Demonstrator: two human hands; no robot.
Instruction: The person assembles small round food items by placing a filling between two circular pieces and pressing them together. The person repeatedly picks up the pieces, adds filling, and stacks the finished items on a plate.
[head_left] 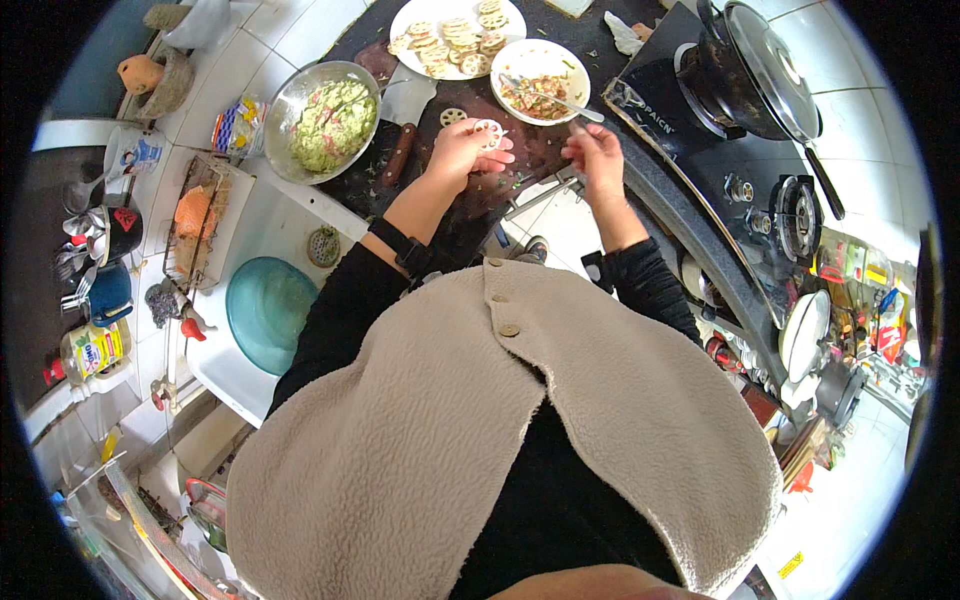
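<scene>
My left hand (462,152) holds a white lotus root slice (488,128) at its fingertips, above the dark countertop (500,180). Another slice (452,116) lies on the counter just beyond it. My right hand (594,150) hovers to the right with curled fingers, close to the handle of a spoon (560,100) resting in a white bowl of chopped filling (540,68); whether it holds anything I cannot tell. Behind them, a white plate (398,20) carries several lotus slices. A steel bowl of green-and-white mixture (300,95) sits to the left.
A cleaver (402,120) with a wooden handle lies beside the steel bowl. At the right are a black pot with a glass lid (755,65) and a gas stove (790,215). A sink with a teal basin (268,312) is at left, with mugs and jars along the counter.
</scene>
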